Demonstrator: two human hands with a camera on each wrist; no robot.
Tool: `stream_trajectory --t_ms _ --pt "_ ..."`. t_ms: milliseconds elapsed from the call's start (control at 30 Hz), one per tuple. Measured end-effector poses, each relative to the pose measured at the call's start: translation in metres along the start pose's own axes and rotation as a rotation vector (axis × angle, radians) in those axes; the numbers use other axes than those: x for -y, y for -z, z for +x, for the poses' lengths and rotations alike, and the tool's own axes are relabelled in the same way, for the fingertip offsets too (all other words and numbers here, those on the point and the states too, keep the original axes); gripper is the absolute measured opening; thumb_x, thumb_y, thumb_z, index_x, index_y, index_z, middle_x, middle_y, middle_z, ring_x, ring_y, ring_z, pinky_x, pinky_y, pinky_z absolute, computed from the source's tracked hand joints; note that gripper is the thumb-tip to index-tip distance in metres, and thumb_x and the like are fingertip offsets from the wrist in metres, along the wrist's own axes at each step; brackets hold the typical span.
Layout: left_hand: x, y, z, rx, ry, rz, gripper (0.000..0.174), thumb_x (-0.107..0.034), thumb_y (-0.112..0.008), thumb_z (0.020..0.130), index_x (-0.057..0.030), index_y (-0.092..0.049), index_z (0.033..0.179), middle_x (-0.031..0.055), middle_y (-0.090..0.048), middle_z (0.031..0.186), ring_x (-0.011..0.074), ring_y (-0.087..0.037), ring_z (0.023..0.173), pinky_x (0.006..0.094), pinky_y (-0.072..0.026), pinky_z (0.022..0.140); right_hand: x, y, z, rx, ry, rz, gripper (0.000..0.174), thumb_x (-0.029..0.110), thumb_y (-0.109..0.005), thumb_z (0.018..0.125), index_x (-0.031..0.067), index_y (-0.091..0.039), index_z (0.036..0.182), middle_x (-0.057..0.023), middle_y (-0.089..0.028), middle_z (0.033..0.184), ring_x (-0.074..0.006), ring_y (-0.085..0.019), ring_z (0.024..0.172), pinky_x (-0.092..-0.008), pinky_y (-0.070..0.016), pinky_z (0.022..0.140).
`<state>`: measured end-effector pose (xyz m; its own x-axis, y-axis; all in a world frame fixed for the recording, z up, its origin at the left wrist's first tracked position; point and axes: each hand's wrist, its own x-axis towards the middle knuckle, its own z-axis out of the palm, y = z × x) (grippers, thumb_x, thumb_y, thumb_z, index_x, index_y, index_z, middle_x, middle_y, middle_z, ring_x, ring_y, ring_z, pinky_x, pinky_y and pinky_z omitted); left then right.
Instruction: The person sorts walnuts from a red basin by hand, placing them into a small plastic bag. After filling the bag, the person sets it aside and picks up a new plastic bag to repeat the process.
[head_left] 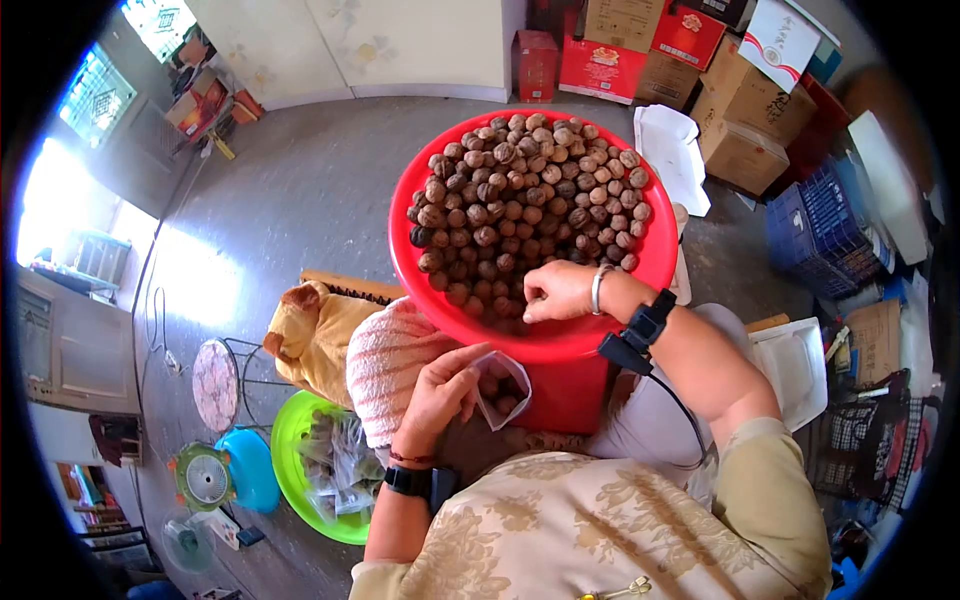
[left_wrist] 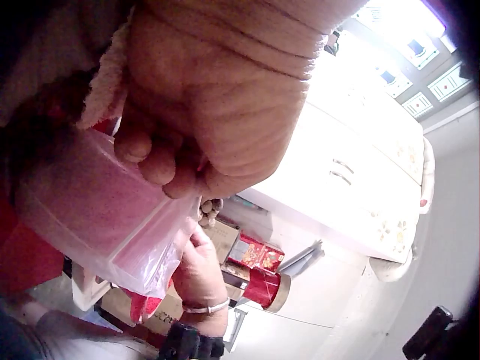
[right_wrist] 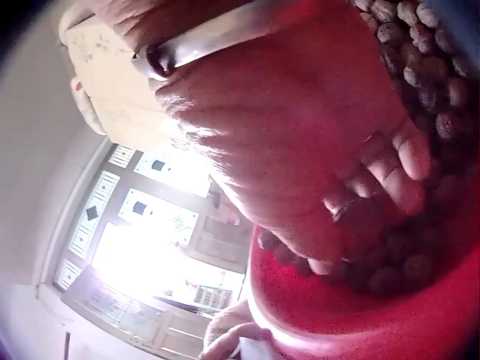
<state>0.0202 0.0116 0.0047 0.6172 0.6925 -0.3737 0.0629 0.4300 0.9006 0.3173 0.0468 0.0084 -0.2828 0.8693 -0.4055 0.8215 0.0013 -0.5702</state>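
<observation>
A big red basin [head_left: 403,250] holds a heap of brown walnuts [head_left: 530,190]. My right hand [head_left: 565,292] is over the basin's near side, fingers bent down by the walnuts [right_wrist: 386,281]; I cannot tell if it holds any. In the right wrist view the bent fingers [right_wrist: 386,169] are close over the heap. Just below the near rim, my left hand [head_left: 445,390] grips the edge of a clear plastic bag [head_left: 503,398] with several walnuts inside. From the left wrist, the bag [left_wrist: 97,210] hangs from curled fingers [left_wrist: 157,161], its mouth facing the basin.
Left of my legs sits a green basin [head_left: 290,470] with filled plastic bags [head_left: 340,465]. A striped pink towel [head_left: 385,370] lies over my left knee, near a yellow cloth [head_left: 315,340]. Cardboard boxes [head_left: 745,120] are stacked at the back right, with a white tray [head_left: 672,155] beside the basin.
</observation>
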Motion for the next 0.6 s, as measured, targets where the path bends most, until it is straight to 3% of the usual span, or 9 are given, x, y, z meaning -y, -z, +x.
stream_trajectory --t_ms 167,233,267,400,433,500,567,600 --pt "-0.003 0.001 0.001 0.02 -0.017 0.017 0.037 -0.008 -0.052 0.1 -0.003 -0.064 0.135 -0.0012 -0.068 0.081 0.0027 -0.051 0.053 0.0188 -0.0432 0.049 0.049 0.021 -0.029 -0.021 0.136 0.279 0.038 0.041 -0.079 0.085 0.0051 -0.073 0.098 -0.011 -0.075 0.091 -0.022 -0.07 0.086 -0.036 -0.0551 0.081" --pt "-0.001 0.0 0.002 0.031 -0.022 0.013 0.037 -0.008 -0.053 0.1 -0.0029 -0.064 0.135 -0.0009 -0.068 0.082 0.0027 -0.051 0.053 0.0188 -0.0432 0.049 0.057 0.019 -0.035 0.061 0.273 0.439 0.032 0.032 -0.077 0.091 0.0029 -0.07 0.101 -0.0041 -0.07 0.085 -0.0116 -0.064 0.081 -0.0311 -0.0539 0.074" --pt "0.001 0.0 0.003 0.014 -0.022 0.012 0.037 -0.009 -0.053 0.1 -0.0029 -0.064 0.135 -0.0014 -0.067 0.08 0.0028 -0.051 0.053 0.0189 -0.0429 0.049 0.059 0.016 -0.038 0.132 0.263 0.554 0.03 0.031 -0.076 0.092 0.0042 -0.07 0.103 -0.0028 -0.07 0.085 -0.0105 -0.063 0.081 -0.0301 -0.0537 0.075" --pt "0.002 -0.002 0.001 -0.021 -0.004 -0.01 0.036 -0.009 -0.054 0.101 -0.0032 -0.064 0.136 -0.0035 -0.061 0.071 0.003 -0.049 0.053 0.019 -0.0419 0.049 0.053 0.028 -0.034 -0.094 0.142 0.454 0.028 0.031 -0.076 0.092 0.005 -0.071 0.103 -0.0045 -0.07 0.085 -0.012 -0.063 0.074 -0.0316 -0.054 0.071" --pt "0.003 -0.002 0.002 -0.014 -0.004 -0.009 0.036 -0.009 -0.054 0.101 -0.0032 -0.064 0.136 -0.0035 -0.061 0.071 0.003 -0.049 0.053 0.019 -0.0419 0.049 0.03 0.019 -0.02 -0.288 0.273 0.325 0.026 0.027 -0.076 0.092 0.0035 -0.071 0.101 -0.0066 -0.07 0.082 -0.0139 -0.064 0.071 -0.0334 -0.0542 0.069" --pt "0.005 0.0 0.004 -0.012 0.0 0.017 0.036 -0.01 -0.056 0.101 -0.0033 -0.064 0.136 -0.0045 -0.057 0.067 0.0031 -0.048 0.052 0.019 -0.041 0.05 0.018 0.026 -0.016 -0.392 0.095 0.291 0.026 0.028 -0.076 0.088 0.0035 -0.072 0.095 -0.0162 -0.074 0.089 -0.0262 -0.071 0.082 -0.039 -0.0554 0.077" --pt "0.007 0.0 0.005 -0.015 0.005 0.023 0.036 -0.01 -0.056 0.102 -0.0033 -0.064 0.136 -0.0045 -0.057 0.067 0.0031 -0.048 0.052 0.0189 -0.0408 0.05 0.003 0.026 -0.008 -0.457 -0.034 0.199 0.021 0.023 -0.074 0.086 0.0029 -0.072 0.092 -0.0174 -0.074 0.091 -0.0328 -0.071 0.087 -0.0422 -0.0552 0.081" --pt "0.007 0.0 0.005 -0.023 0.01 0.029 0.035 -0.011 -0.057 0.102 -0.0032 -0.064 0.136 -0.0044 -0.058 0.068 0.0032 -0.048 0.052 0.0188 -0.0405 0.05 -0.003 0.025 -0.007 -0.449 -0.042 0.128 0.02 0.021 -0.072 0.087 0.0031 -0.072 0.094 -0.0166 -0.073 0.088 -0.0318 -0.071 0.085 -0.042 -0.0553 0.079"
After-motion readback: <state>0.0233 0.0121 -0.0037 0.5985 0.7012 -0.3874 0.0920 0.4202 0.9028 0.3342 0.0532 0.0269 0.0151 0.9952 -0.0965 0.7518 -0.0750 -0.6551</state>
